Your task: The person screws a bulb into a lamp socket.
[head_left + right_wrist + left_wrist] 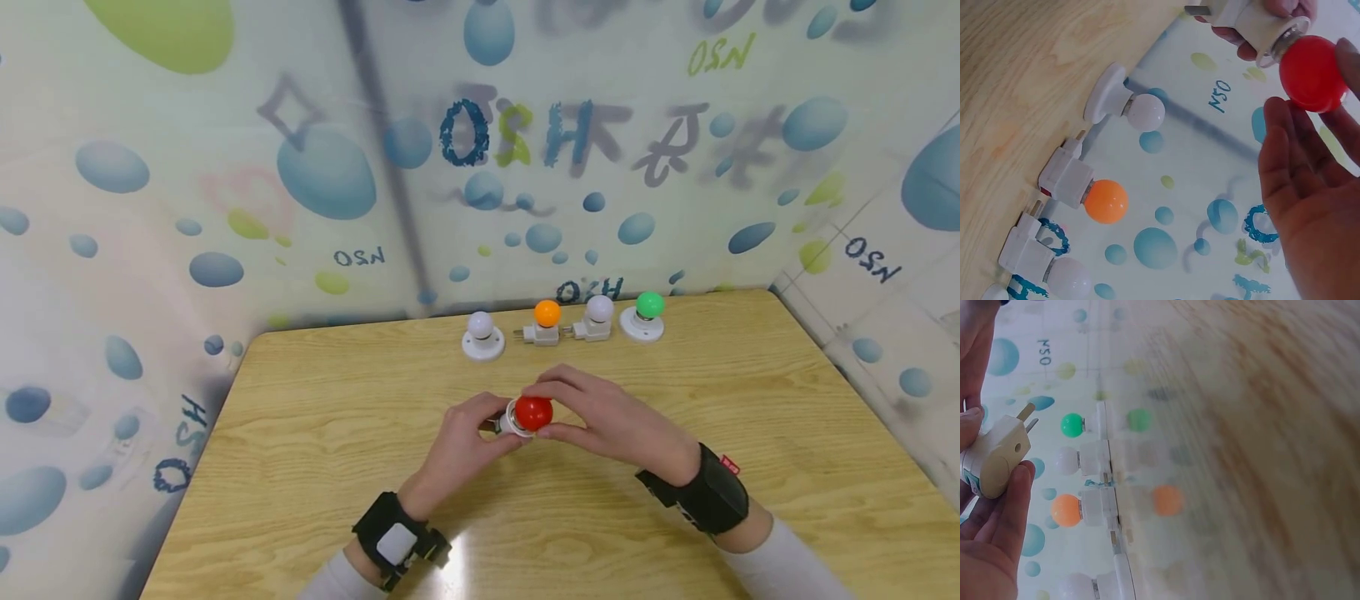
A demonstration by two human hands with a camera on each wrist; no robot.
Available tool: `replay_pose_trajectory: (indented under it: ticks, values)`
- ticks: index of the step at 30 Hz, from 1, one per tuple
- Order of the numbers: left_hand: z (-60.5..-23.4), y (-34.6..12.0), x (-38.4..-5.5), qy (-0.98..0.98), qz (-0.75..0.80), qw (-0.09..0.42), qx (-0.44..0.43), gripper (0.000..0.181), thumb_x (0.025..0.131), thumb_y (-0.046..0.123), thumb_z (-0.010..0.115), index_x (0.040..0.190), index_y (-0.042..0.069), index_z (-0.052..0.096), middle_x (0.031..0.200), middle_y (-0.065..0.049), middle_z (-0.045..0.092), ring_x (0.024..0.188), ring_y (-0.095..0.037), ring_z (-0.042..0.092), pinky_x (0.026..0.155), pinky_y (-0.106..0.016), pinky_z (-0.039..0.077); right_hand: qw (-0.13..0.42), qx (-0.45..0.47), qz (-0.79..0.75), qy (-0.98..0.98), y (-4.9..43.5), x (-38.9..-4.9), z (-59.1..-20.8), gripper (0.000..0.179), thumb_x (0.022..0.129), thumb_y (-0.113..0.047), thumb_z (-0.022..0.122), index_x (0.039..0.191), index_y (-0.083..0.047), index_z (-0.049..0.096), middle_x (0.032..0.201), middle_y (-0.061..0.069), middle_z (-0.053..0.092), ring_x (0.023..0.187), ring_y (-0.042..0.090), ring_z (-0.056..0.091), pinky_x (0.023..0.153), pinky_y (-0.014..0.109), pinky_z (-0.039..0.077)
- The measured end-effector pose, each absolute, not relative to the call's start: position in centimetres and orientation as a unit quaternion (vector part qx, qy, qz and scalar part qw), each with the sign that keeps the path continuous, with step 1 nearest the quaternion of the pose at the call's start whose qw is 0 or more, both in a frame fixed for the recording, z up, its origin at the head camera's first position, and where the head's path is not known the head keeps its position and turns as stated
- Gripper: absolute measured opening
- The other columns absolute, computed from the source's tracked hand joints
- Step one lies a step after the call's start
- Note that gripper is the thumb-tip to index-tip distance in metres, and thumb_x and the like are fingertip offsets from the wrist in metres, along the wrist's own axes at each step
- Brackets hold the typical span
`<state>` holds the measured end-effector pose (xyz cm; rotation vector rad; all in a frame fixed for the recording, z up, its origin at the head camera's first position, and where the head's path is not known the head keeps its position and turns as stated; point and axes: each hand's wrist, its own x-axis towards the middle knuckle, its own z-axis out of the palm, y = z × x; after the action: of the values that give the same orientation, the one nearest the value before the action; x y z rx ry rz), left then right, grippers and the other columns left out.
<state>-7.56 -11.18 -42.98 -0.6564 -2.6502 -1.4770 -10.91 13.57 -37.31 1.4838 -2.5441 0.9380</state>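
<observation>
Over the middle of the table, my left hand grips a white plug-in lamp socket, fingers on one side and thumb on the other. Two metal prongs stick out of its plug end. A round red light bulb sits at the socket's mouth, with part of its metal screw base showing outside the rim. My right hand pinches the red bulb between thumb and fingers. In the left wrist view the red bulb is hidden.
Along the table's back edge stand a white bulb on a round base, an orange bulb and another white bulb in plug-in sockets, and a green bulb on a round base. A patterned wall covering rises behind.
</observation>
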Motion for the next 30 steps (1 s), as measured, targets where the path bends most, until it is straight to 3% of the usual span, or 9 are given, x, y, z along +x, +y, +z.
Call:
replay_pose_trajectory:
  ticks: [7, 12, 15, 18, 22, 26, 30]
  values:
    - [-43.0, -10.9, -7.4, -0.858, -0.463, 0.029, -0.219, 0.034, 0.089, 0.016, 0.084, 0.12, 0.009, 0.073, 0.108, 0.001, 0.071, 0.095, -0.012, 0.065, 0.083, -0.026, 0.059, 0.073, 0.45, 0.29, -0.841, 13.1, -10.8, -38.2, 0.051, 0.084, -0.034, 0.086, 0.122, -0.012, 0.061, 0.112, -0.004, 0.062, 0.097, 0.011, 0.059, 0.086, 0.028, 0.058]
    - [-43.1, -10.8, -7.4, -0.86, -0.46, 0.031, -0.221, 0.033, 0.089, 0.018, 0.084, 0.12, 0.01, 0.074, 0.108, 0.001, 0.071, 0.095, -0.011, 0.066, 0.084, -0.025, 0.059, 0.106, 0.432, 0.26, -0.857, 12.7, -10.7, -38.6, 0.052, 0.087, -0.047, 0.079, 0.118, -0.011, 0.059, 0.105, -0.002, 0.062, 0.091, 0.01, 0.058, 0.082, 0.027, 0.057]
    - [-43.0, -10.8, -7.3, -0.861, -0.461, 0.025, -0.215, 0.034, 0.089, 0.017, 0.084, 0.121, 0.01, 0.073, 0.109, 0.001, 0.071, 0.096, -0.011, 0.066, 0.084, -0.025, 0.059, 0.086, 0.416, 0.256, -0.869, 12.9, -10.6, -38.4, 0.063, 0.088, -0.053, 0.077, 0.13, -0.01, 0.058, 0.116, 0.002, 0.064, 0.098, 0.015, 0.061, 0.085, 0.033, 0.059]
    - [-42.9, -11.0, -7.4, -0.861, -0.463, 0.02, -0.209, 0.035, 0.089, 0.016, 0.084, 0.122, 0.01, 0.073, 0.11, 0.0, 0.071, 0.097, -0.012, 0.066, 0.085, -0.026, 0.058, 0.051, 0.42, 0.266, -0.866, 13.3, -10.6, -38.0, 0.074, 0.088, -0.052, 0.077, 0.144, -0.011, 0.054, 0.135, 0.005, 0.062, 0.116, 0.021, 0.062, 0.096, 0.042, 0.057]
    - [-42.8, -11.2, -7.5, -0.86, -0.464, 0.012, -0.211, 0.035, 0.09, 0.018, 0.084, 0.122, 0.01, 0.073, 0.111, 0.001, 0.071, 0.097, -0.012, 0.065, 0.085, -0.025, 0.058, 0.021, 0.472, 0.269, -0.839, 13.8, -10.8, -37.2, 0.068, 0.092, -0.04, 0.078, 0.15, -0.015, 0.052, 0.152, 0.005, 0.053, 0.136, 0.024, 0.054, 0.105, 0.046, 0.051]
    - [-42.8, -11.3, -7.6, -0.859, -0.465, 0.003, -0.213, 0.034, 0.091, 0.019, 0.083, 0.122, 0.011, 0.073, 0.111, 0.002, 0.071, 0.097, -0.012, 0.065, 0.084, -0.024, 0.058, 0.007, 0.513, 0.256, -0.82, 14.0, -11.0, -36.8, 0.064, 0.094, -0.025, 0.078, 0.152, -0.018, 0.051, 0.158, 0.003, 0.047, 0.139, 0.024, 0.051, 0.105, 0.045, 0.052]
    - [-42.7, -11.3, -7.6, -0.859, -0.467, -0.004, -0.21, 0.034, 0.091, 0.019, 0.083, 0.123, 0.012, 0.073, 0.111, 0.003, 0.071, 0.097, -0.012, 0.064, 0.084, -0.026, 0.058, -0.007, 0.517, 0.254, -0.818, 14.1, -10.9, -36.6, 0.061, 0.095, -0.017, 0.077, 0.151, -0.017, 0.052, 0.155, 0.004, 0.051, 0.136, 0.024, 0.054, 0.104, 0.044, 0.053]
